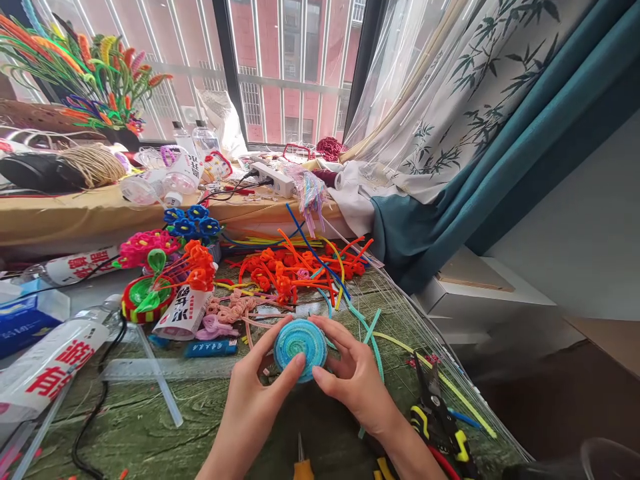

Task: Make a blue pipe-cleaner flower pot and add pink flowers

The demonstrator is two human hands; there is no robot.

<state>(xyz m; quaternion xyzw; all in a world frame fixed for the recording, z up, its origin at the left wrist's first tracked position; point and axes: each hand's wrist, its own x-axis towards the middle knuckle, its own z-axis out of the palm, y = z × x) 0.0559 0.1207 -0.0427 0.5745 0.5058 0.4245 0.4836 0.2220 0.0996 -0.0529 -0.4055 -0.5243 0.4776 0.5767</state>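
Observation:
A round, tightly wound coil of blue pipe cleaner (pixel 293 343) is held up over the table's near middle, its spiral face turned towards me. My left hand (pixel 263 383) grips its left side, with the thumb pressed on the lower part of the face. On the other side, my right hand (pixel 353 373) pinches the rim between thumb and fingers. Loose turquoise pipe cleaners (pixel 373 330) lie just behind my right hand. Below the coil, the metal tip of a tool with an orange handle (pixel 303 469) points away from me.
Black and yellow pliers (pixel 437 417) lie at the right. Orange pipe cleaner pieces (pixel 280 273) heap up behind the hands. Leftward are a clear ruler (pixel 170 369), glue sticks (pixel 160 380), a blue lighter (pixel 211 348), pipe cleaner flowers (pixel 150 248) and a bottle (pixel 60 360).

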